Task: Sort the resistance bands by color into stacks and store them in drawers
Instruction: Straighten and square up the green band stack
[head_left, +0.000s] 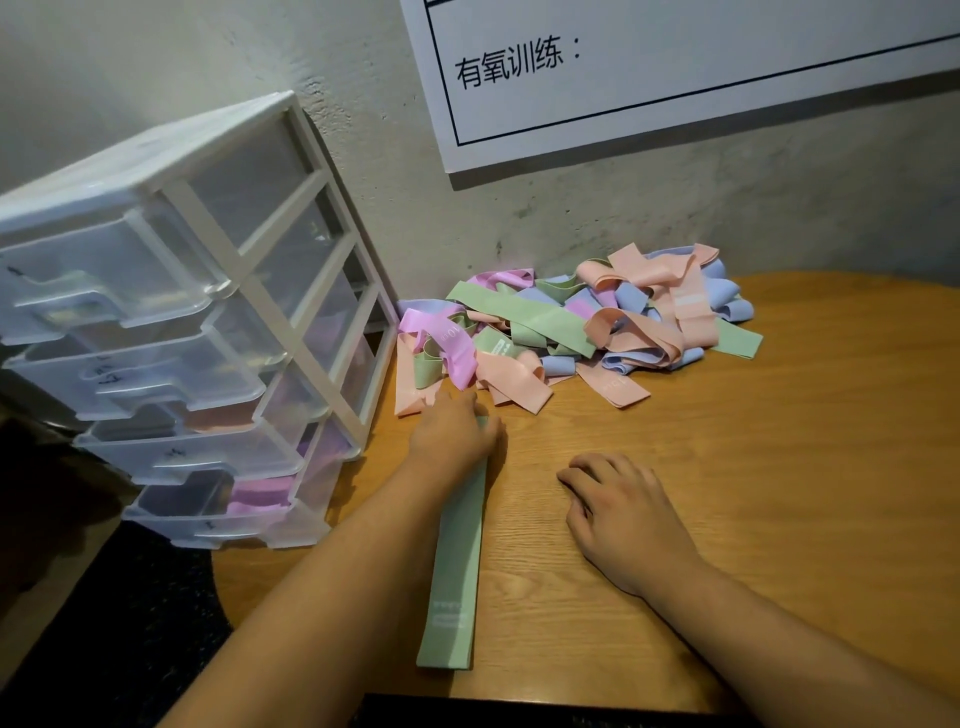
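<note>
A tangled pile of resistance bands (582, 322) in pink, peach, green and blue lies against the wall at the back of the wooden table (753, 467). One green band (457, 566) lies flat and straight, running toward the table's front edge. My left hand (454, 431) rests palm down on its far end, fingers fairly flat, close to a peach band at the pile's edge. My right hand (618, 512) lies on the bare wood to the right of the green band, fingers loosely curled and holding nothing.
A white drawer unit (171, 322) with several clear drawers stands at the left on the table. Its lower drawers show peach and pink bands inside. A white printed sheet (675, 78) hangs on the wall behind. The table's front edge lies just below my forearms.
</note>
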